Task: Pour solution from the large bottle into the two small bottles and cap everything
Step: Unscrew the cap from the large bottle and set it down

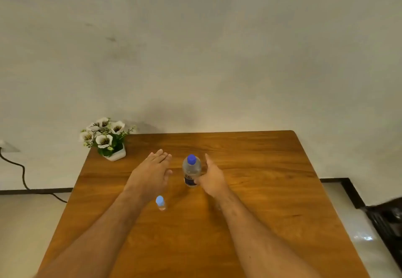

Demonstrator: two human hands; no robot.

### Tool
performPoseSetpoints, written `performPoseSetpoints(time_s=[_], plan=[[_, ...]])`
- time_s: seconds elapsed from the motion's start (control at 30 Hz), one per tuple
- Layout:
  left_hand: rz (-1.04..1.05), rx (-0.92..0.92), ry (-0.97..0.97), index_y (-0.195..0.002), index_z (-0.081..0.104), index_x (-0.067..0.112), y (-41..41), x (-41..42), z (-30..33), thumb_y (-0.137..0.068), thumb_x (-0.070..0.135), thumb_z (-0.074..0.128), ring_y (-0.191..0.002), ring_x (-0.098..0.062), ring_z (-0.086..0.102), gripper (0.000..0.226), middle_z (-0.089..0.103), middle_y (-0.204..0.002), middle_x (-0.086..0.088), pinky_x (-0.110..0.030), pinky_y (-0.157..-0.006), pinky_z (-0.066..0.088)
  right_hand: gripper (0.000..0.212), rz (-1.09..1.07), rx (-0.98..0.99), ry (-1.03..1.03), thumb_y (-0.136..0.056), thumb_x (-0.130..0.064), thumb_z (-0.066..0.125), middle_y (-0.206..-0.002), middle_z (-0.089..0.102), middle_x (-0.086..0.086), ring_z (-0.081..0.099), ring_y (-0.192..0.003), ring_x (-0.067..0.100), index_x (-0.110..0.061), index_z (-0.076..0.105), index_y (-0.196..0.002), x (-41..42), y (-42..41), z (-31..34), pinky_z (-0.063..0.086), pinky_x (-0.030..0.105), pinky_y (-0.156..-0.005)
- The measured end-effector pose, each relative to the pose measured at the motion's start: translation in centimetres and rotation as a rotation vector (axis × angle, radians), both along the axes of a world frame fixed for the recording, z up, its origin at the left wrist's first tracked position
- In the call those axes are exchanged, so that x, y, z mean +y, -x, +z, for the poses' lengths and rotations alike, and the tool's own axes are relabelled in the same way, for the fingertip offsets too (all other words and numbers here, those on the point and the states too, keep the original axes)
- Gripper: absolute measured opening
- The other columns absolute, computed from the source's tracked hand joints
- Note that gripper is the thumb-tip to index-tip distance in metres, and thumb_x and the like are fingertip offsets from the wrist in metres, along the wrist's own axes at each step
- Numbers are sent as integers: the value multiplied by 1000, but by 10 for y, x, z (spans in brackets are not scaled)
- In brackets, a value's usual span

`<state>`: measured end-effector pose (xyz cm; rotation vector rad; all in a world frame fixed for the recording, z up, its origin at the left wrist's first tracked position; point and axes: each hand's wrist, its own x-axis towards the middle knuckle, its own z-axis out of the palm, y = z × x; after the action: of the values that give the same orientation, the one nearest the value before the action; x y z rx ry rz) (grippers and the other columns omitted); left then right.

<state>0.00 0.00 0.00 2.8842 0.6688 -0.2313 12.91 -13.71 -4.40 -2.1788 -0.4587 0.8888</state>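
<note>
**Both hands open beside the capped large bottle**

Your right hand point(212, 178) hovers with fingers straight and spread, gripping nothing; the large bottle point(191, 172) stands just off its thumb side, whether touching I cannot tell. The bottle's long axis is upright, its blue cap point(191, 159) pointing up. Your left hand point(152, 172) is flat, fingers together and relaxed, on the bottle's other side and apart from it. A small bottle point(160, 203) stands upright, capped, beside your left wrist on the wooden table point(261, 190). A potted flower point(106, 139) sits beyond your left hand.
</note>
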Motion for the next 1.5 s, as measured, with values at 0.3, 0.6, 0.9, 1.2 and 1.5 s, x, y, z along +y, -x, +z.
performPoseSetpoints(time_s=[0.3, 0.6, 0.9, 1.2, 1.5], plan=[[69, -101, 167, -155, 11, 20, -11, 13, -6, -105, 26, 35, -151, -12, 9, 57, 16, -163, 1, -28, -121, 13, 91, -248, 93, -223, -71, 1, 83, -137, 58, -5, 53, -128, 17, -27, 37, -144, 20, 21, -60, 45, 26, -100], [142, -168, 364, -155, 15, 25, -28, 12, 0, -102, 42, 34, -149, -12, 18, 58, 23, -161, 4, -32, -119, 22, 80, -262, -16, -252, -71, -10, 86, -127, 64, -11, 57, -120, 8, -29, 48, -139, 23, 22, -84, 44, 20, -99], [176, -440, 500, -149, 37, 26, -42, 9, 57, -104, 26, 42, -138, -11, 40, 46, 43, -152, 5, -24, -111, 32, 58, -88, -155, -311, -68, -27, 89, -100, 68, -16, 66, -94, 4, -37, 57, -116, 38, 12, -21, 54, 12, -72], [189, -721, 623, -145, 43, 32, -54, 17, 171, -100, 9, 44, -140, -14, 38, 51, 42, -152, 10, -29, -109, 36, 58, 57, -248, -487, -75, -32, 84, -110, 64, -15, 64, -101, 13, -31, 53, -124, 58, -13, 100, 55, 28, -94], [-11, -772, 599, -141, 51, 26, -58, 10, 283, -102, 31, 45, -124, -3, 46, 39, 50, -146, 9, -25, -110, 35, 66, 97, -339, -666, -71, -37, 86, -121, 67, -7, 65, -103, 12, -23, 57, -129, 56, -28, 212, 54, 18, -82]])
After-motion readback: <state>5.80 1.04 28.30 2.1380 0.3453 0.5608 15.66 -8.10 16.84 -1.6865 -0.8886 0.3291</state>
